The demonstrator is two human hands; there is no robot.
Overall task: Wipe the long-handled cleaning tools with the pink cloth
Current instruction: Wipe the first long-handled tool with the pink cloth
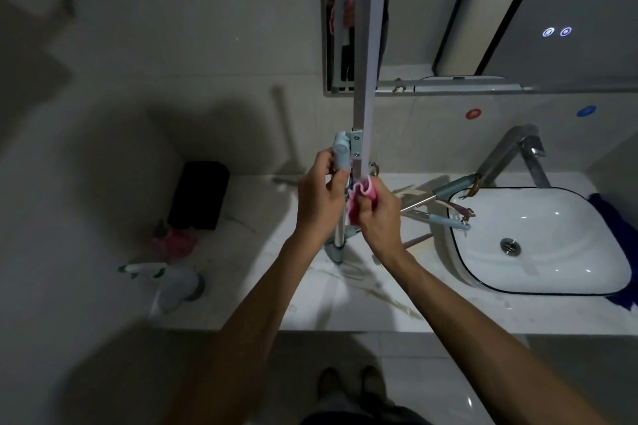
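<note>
Partly hidden, left hand grips the mop; right hand clutches pink cloth.

left hand: fingers curled shut in a grip, thumb up | right hand: fingers pinched closed, just beside the left | both forearms: bare, extended forward, converging at centre

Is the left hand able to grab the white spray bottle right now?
Probably not yet: the left hand is gripping the upright tool. The spray bottle lies unblocked on the counter, so letting go first would free it.
</note>
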